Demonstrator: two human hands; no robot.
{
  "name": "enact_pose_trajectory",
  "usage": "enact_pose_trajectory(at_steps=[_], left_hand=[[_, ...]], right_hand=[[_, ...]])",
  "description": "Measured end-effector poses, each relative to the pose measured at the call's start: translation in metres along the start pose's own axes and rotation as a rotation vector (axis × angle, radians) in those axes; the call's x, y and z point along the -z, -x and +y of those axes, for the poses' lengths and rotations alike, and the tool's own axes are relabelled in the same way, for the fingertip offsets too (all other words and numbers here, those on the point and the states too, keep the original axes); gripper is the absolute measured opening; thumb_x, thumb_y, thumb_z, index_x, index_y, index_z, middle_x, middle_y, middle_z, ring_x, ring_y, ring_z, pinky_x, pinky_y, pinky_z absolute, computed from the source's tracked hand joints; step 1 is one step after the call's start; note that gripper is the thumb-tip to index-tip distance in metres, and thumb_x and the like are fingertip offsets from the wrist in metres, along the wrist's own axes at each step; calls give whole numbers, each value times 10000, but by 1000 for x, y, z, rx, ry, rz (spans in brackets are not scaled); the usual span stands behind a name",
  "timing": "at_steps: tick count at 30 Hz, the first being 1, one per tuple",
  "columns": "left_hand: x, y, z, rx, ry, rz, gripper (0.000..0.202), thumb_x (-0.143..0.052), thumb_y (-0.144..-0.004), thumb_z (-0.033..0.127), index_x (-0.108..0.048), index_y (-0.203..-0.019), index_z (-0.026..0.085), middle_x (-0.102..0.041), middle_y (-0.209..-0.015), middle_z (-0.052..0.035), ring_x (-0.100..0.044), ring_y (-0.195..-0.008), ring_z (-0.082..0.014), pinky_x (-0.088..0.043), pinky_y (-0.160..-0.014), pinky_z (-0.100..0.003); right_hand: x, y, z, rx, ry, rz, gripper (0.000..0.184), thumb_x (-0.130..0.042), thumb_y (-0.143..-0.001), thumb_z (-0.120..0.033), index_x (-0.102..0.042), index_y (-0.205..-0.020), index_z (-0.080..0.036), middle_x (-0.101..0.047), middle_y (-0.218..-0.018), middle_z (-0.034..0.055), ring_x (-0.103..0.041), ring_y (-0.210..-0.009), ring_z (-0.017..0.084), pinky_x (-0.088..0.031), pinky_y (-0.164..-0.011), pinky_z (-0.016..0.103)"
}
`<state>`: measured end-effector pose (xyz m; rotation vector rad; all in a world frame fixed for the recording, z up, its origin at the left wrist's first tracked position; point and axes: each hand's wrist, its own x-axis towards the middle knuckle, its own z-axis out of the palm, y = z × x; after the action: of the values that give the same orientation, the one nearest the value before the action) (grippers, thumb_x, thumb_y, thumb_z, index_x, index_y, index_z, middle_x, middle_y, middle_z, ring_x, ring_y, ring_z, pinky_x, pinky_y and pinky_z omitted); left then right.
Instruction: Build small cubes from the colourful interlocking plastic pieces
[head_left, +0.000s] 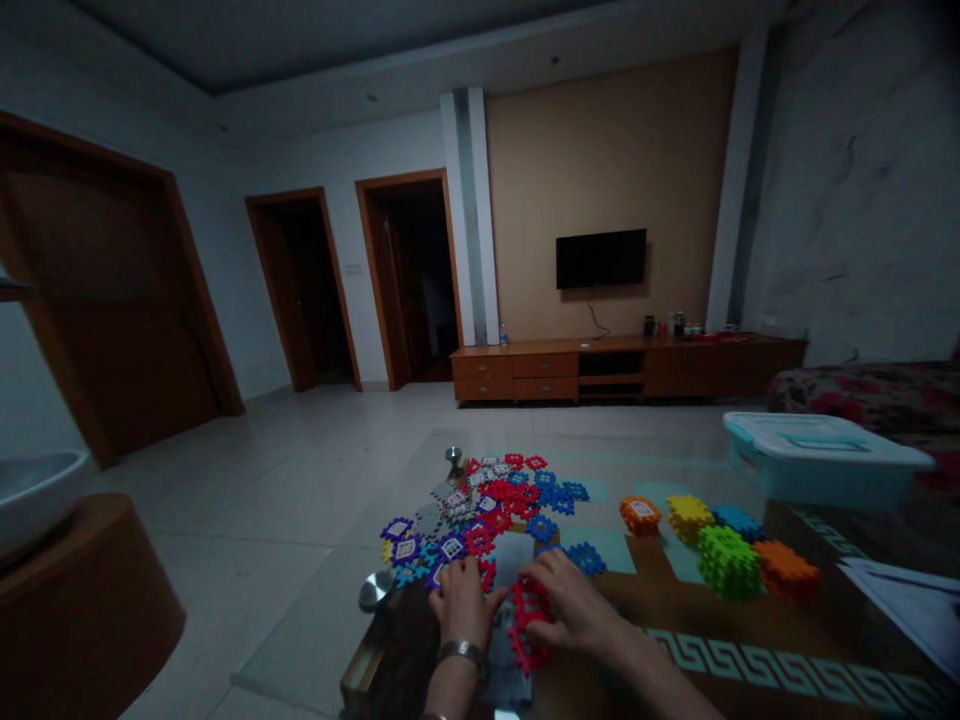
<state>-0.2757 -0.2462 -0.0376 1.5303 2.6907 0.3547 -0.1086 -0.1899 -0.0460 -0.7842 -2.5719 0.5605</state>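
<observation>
My left hand [465,605], with a metal band at its wrist, reaches over the near edge of a pile of gear-shaped plastic pieces [452,547]. Its thumb stands apart from the fingers, and the fingertips rest at purple and red pieces; I see nothing held there. Red gear-shaped pieces [529,630] stand grouped close together on the table, and my right hand [566,600] is closed around their right side, thumb near, fingers over the top. The pile spreads away from me in purple, grey, red and blue, with some pieces showing white window patterns.
Stacks of orange [786,572], green [729,563] and yellow pieces [690,518] stand on the glass table [300,620] to the right. Behind them is a lidded teal bin [821,470]. Papers [904,605] lie at the right edge. Metal knobs [376,590] mark the left side.
</observation>
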Motion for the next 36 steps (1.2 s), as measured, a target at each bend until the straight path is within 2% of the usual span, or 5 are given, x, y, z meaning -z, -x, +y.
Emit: enact_pose_trajectory(at_steps=[12,17,24,29,36], left_hand=[[10,5,9,-40,102,8,361,-523,-711,70,-584,-1025,238,-650,-1139,-21,-550,-1104,-238,-427,-832,-313],[17,22,20,-277,278,-179,403,-629,-585,103,-572,-958,246,-661,-1042,9,-584,-956,-198,-425,-810,-272],[9,34,33,-307,129,-385,783,-715,-468,98,-500,-1210,227,-530,-1293,-81,-435,-1226,-300,-352,-962,-416],[4,33,36,-381,106,-379,568,-615,-634,165,-525,-1192,223,-531,-1271,-83,-441,-1217,-296,-364,-958,-439],[-8,29,36,-404,156,-383,554,-625,-597,147,-547,-1145,163,-525,-1245,-121,-457,-1176,-317,-383,-963,-430]], right_hand=[[11,26,0,-189,-148,-33,557,-670,-736,-179,-538,-1276,-214,-562,-1239,99,-515,-1158,243,-394,-982,334],[22,30,5,-294,-13,-58,472,-633,-731,-125,-604,-1200,-165,-589,-1193,135,-527,-1141,279,-398,-975,371],[16,27,10,-247,73,-114,429,-611,-733,-138,-627,-1159,-190,-610,-1157,104,-527,-1100,275,-411,-943,361],[12,27,12,-246,96,-109,414,-579,-726,-119,-639,-1131,-180,-614,-1149,111,-535,-1089,281,-415,-933,365],[4,13,29,-227,-36,62,342,-464,-815,-149,-661,-1095,-162,-659,-1109,118,-598,-1040,236,-431,-924,332]])
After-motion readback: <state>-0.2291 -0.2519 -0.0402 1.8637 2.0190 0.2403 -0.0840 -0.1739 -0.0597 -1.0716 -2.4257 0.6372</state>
